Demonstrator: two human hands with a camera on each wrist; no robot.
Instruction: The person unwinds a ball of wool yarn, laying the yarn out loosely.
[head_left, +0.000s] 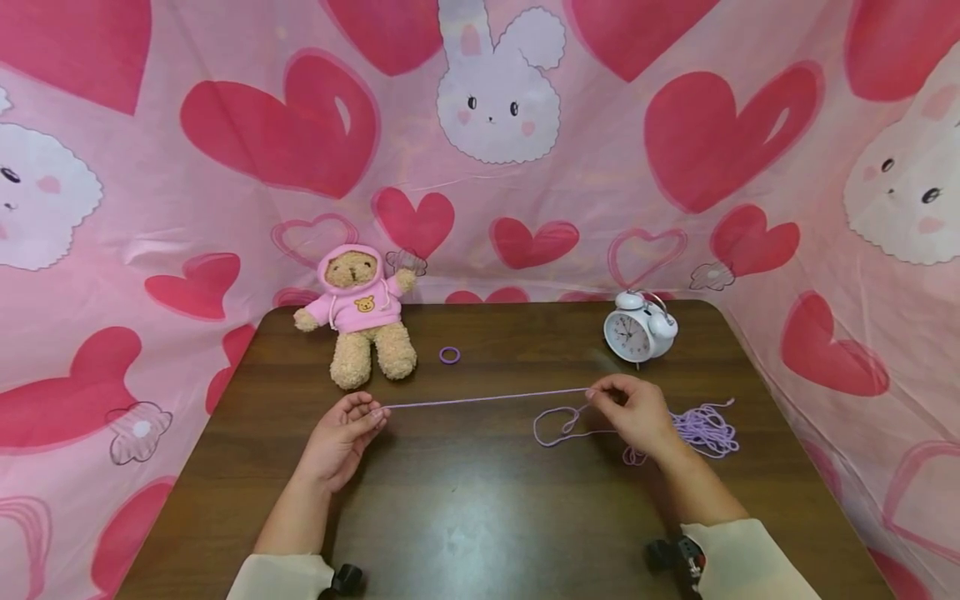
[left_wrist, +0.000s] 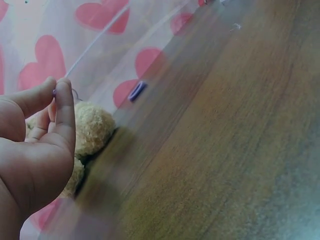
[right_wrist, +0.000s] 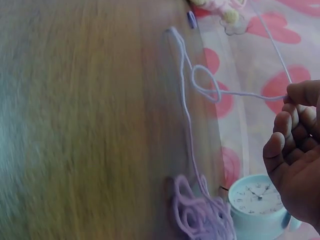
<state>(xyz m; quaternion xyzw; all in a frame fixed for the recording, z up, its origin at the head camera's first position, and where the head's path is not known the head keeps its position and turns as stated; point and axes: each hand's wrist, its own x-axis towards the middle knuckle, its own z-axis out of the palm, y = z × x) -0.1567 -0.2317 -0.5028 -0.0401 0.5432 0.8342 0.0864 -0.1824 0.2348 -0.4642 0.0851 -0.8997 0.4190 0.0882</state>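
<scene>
A purple cord [head_left: 480,399] runs taut between the two hands above the table. Its end is pinched between thumb and forefinger of my left hand [head_left: 341,437], seen close in the left wrist view [left_wrist: 42,140]. My right hand [head_left: 637,414] pinches the cord farther along, thumb against forefinger. From there the slack hangs in a small loop, plain in the right wrist view, and leads to a loose purple heap of cord [head_left: 705,431] right of that hand. A small purple ring [head_left: 449,356] lies on the table beyond the stretched cord.
A teddy bear [head_left: 365,312] in a pink hoodie leans at the back left of the brown table [head_left: 465,517]. At the back right stands a white alarm clock [head_left: 637,327]. A pink heart-printed cloth [head_left: 480,200] hangs behind and on both sides.
</scene>
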